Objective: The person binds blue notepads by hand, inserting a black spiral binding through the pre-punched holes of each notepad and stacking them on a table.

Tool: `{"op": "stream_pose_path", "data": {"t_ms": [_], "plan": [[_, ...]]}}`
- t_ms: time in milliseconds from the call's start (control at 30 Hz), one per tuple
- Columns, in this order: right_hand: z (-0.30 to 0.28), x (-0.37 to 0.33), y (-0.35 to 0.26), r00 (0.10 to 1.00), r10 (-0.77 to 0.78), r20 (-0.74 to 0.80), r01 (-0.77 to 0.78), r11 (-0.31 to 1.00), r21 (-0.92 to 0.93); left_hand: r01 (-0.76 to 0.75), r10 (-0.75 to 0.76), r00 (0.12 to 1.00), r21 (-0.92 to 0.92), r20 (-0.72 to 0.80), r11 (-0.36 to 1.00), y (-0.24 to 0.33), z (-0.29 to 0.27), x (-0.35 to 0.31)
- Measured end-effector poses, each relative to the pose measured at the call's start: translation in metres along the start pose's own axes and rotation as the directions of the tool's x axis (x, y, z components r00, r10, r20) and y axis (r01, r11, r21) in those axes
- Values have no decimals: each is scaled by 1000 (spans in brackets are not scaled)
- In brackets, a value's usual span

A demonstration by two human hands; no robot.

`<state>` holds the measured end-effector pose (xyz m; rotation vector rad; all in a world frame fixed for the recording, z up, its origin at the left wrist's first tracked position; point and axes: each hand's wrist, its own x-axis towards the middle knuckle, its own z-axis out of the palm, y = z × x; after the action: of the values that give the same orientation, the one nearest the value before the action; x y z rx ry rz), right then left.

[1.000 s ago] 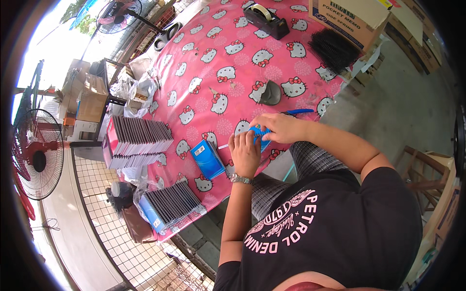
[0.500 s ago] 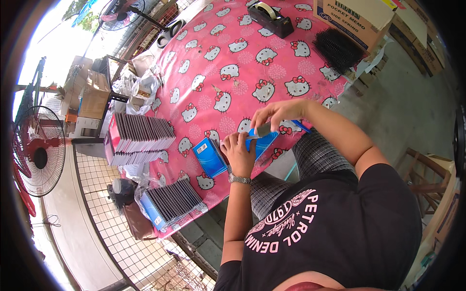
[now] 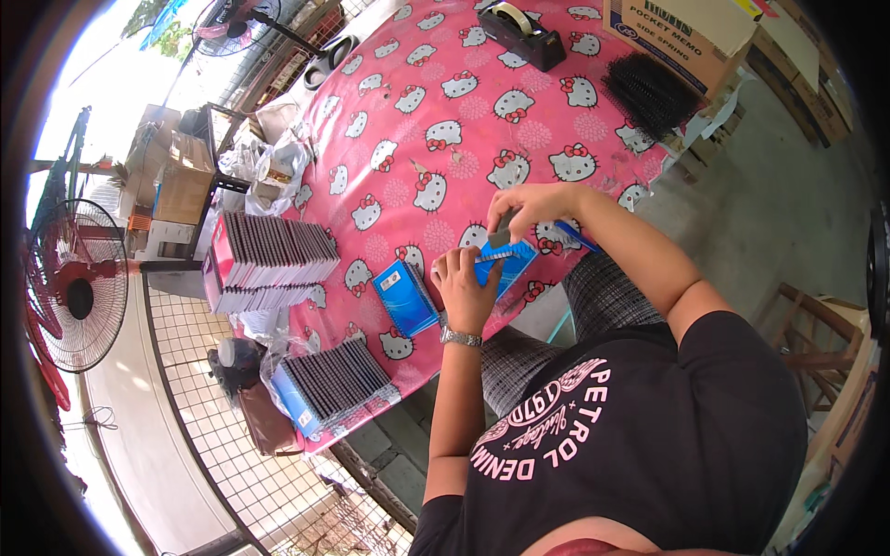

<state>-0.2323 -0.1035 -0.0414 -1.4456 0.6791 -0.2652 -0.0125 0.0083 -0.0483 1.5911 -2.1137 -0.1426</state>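
A small blue notebook (image 3: pixel 515 263) lies at the table's near edge in front of me, a row of holes or wire loops along its upper edge. My left hand (image 3: pixel 466 289) grips its left end, thumb on the cover and fingers curled over the top. Above that edge my right hand (image 3: pixel 536 208) pinches a small dark grey flat piece (image 3: pixel 502 232); its exact kind is unclear. Left of my left hand lies another blue notebook (image 3: pixel 405 298). A blue, slim object (image 3: pixel 577 234) sits beside my right wrist, partly hidden by the forearm.
Stacked spiral notebooks (image 3: pixel 278 250) and a blue-covered stack (image 3: pixel 334 385) stand at the left. Black spiral bindings (image 3: pixel 649 93) lie at the far right by a cardboard box (image 3: pixel 681 37). A tape dispenser (image 3: pixel 521 35) sits at the back; a fan (image 3: pixel 79 287) stands left.
My right hand has raised the dark grey piece slightly off the notebook's edge and turned it more upright. My left hand keeps its hold. The whole view has shifted a little.
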Motion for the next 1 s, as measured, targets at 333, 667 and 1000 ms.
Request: {"op": "stream_pose_path", "data": {"t_ms": [333,667,1000], "plan": [[-1,6,-5,975,-139,171,116,983,140,0,1,999,-37,32,999,-6,-4,4],[2,28,-8,925,-306,226,188,885,426,147,-126,988,-299,86,943,-39,-9,7],[3,32,-18,993,45,-112,-87,910,-404,218,-183,976,-482,118,849,-55,-7,7]]}}
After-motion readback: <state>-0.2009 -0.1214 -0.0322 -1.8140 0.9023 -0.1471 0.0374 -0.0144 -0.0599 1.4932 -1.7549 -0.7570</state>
